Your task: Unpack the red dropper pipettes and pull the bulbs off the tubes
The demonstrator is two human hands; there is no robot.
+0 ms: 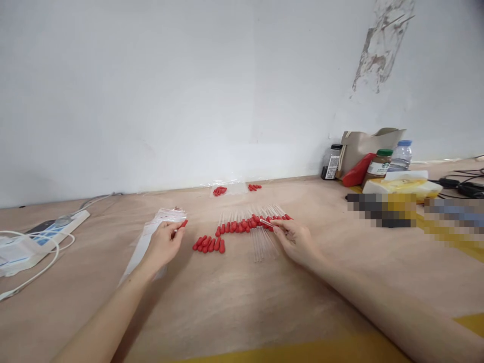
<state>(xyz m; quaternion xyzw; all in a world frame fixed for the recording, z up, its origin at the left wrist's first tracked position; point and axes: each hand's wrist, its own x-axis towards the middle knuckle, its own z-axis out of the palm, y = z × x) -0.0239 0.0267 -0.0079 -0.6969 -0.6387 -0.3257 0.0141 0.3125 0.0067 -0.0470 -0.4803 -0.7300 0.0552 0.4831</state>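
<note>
My left hand (165,241) is closed on a red rubber dropper bulb (184,223), held above stacked clear plastic bags (145,237). My right hand (297,239) pinches a thin glass tube (265,222), whose tip points left. Under and behind that tube lies a row of glass droppers with red bulbs (236,227), their glass ends toward the wall. Bare glass tubes (260,244) lie side by side in front of the row, just left of my right hand. Several loose red bulbs (208,244) are grouped between my hands.
More red bulbs (220,191) rest on clear plastic by the wall. At left are a power strip (53,234) and white cables (45,269). Bottles, including a green-capped jar (378,166), a beige bag (368,141), a tissue pack (401,187) and black cables (463,186) stand or lie right.
</note>
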